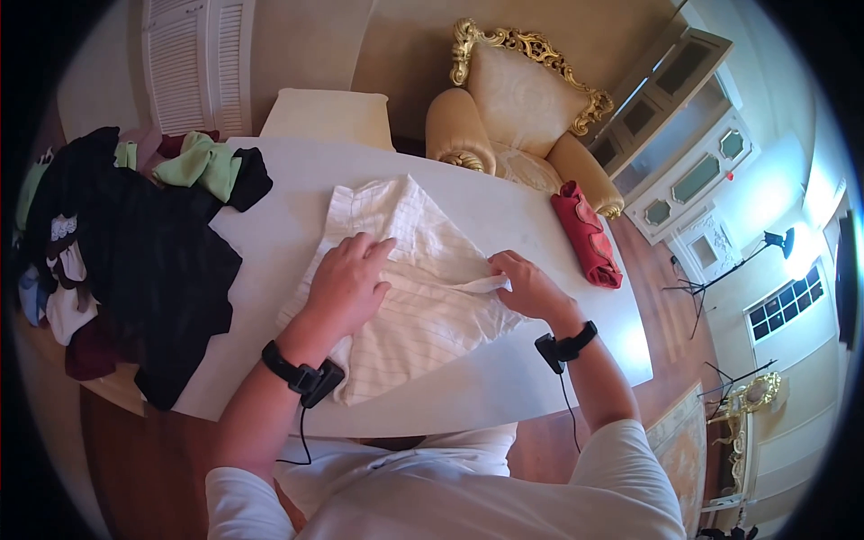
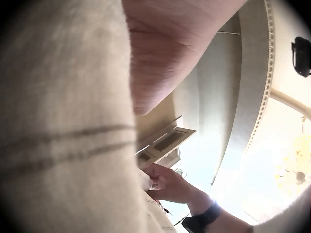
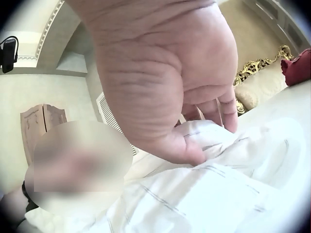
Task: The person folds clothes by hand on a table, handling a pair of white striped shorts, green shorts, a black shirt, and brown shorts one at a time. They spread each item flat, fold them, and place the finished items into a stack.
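Observation:
A white garment (image 1: 414,333) with thin stripes lies partly folded on the white table, its lower edge toward the person. My left hand (image 1: 346,283) rests on its left part, fingers spread over the cloth and slightly bent. At the garment's right side, my right hand (image 1: 529,286) pinches a raised fold of the fabric between thumb and fingers. The right wrist view shows the right hand (image 3: 165,87) close, with thumb and fingertips on the bunched striped cloth (image 3: 209,141). In the left wrist view, striped cloth (image 2: 63,126) covers the left side, and the left fingers are out of sight.
A pile of dark and coloured clothes (image 1: 135,243) covers the left end of the table (image 1: 468,405). A rolled red cloth (image 1: 587,234) lies near the right edge. Beyond the table stand a gold armchair (image 1: 522,99) and a cream stool (image 1: 328,117).

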The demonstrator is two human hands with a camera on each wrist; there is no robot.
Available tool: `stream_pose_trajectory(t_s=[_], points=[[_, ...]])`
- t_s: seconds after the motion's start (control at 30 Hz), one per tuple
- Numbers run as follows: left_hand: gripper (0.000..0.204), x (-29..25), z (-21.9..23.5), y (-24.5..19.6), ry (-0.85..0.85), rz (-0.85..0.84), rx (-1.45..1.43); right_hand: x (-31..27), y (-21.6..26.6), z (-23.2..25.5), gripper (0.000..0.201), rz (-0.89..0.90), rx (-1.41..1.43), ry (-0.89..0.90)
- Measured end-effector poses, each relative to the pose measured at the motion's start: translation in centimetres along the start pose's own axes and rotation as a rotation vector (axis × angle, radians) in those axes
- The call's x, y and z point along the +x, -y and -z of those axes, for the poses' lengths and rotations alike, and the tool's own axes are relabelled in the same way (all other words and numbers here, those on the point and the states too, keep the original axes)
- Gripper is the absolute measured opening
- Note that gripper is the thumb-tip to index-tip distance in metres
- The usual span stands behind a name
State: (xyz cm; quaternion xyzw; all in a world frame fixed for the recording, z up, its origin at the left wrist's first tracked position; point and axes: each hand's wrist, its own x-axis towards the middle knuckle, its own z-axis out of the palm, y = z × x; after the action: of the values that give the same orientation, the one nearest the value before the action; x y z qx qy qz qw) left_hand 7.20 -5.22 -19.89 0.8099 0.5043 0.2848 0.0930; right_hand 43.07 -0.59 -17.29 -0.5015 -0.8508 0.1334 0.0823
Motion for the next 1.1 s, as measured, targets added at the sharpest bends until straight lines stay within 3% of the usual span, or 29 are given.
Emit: stream_pose_trajectory(t_s=[0.07, 0.2, 0.27, 0.4, 0.5, 0.6, 0.7, 0.8, 0.9, 1.0, 1.1], points=[[0.058, 0.1, -1.5, 1.2, -0.094, -0.194, 0.0, 0.0, 1.3, 0.5, 0.053, -0.01, 0.017, -0.018], [0.056, -0.5, -3.2, 2.7, 0.104, -0.159, -0.026, -0.4, 0.9, 0.9, 0.061, -0.029, -0.06, -0.103], [0.052, -0.6, -3.2, 2.9, 0.193, -0.12, -0.013, -0.7, -0.5, 1.3, 0.06, -0.088, -0.078, -0.03], [0.052, -0.8, -3.6, 3.2, 0.181, -0.109, -0.007, -0.8, -0.9, 1.9, 0.055, -0.097, -0.2, 0.076], [0.052, -0.8, -3.7, 3.2, 0.168, -0.109, -0.006, -1.8, -0.9, 1.7, 0.042, 0.024, -0.104, 0.042], [0.052, -0.9, -3.9, 3.2, 0.167, -0.107, 0.006, -0.7, -0.3, 1.6, 0.035, -0.268, 0.131, 0.008], [0.052, -0.9, -4.2, 3.2, 0.168, -0.107, 0.002, 1.0, -0.9, 1.0, 0.033, -0.244, 0.013, 0.015], [0.053, -0.8, -3.9, 3.3, 0.181, -0.097, -0.011, 1.9, -3.4, -0.7, 0.028, -0.058, -0.005, -0.013], [0.053, -0.8, -3.7, 3.3, 0.186, -0.097, -0.023, 2.2, -4.1, -0.5, 0.021, -0.006, -0.174, -0.027], [0.053, -0.9, -3.9, 3.3, 0.175, -0.093, -0.019, 2.6, -5.0, -0.1, 0.015, -0.079, -0.192, -0.138], [0.053, -0.8, -4.1, 3.2, 0.175, -0.086, 0.009, 2.0, -5.1, 0.1, 0.013, -0.142, -0.025, -0.3]])
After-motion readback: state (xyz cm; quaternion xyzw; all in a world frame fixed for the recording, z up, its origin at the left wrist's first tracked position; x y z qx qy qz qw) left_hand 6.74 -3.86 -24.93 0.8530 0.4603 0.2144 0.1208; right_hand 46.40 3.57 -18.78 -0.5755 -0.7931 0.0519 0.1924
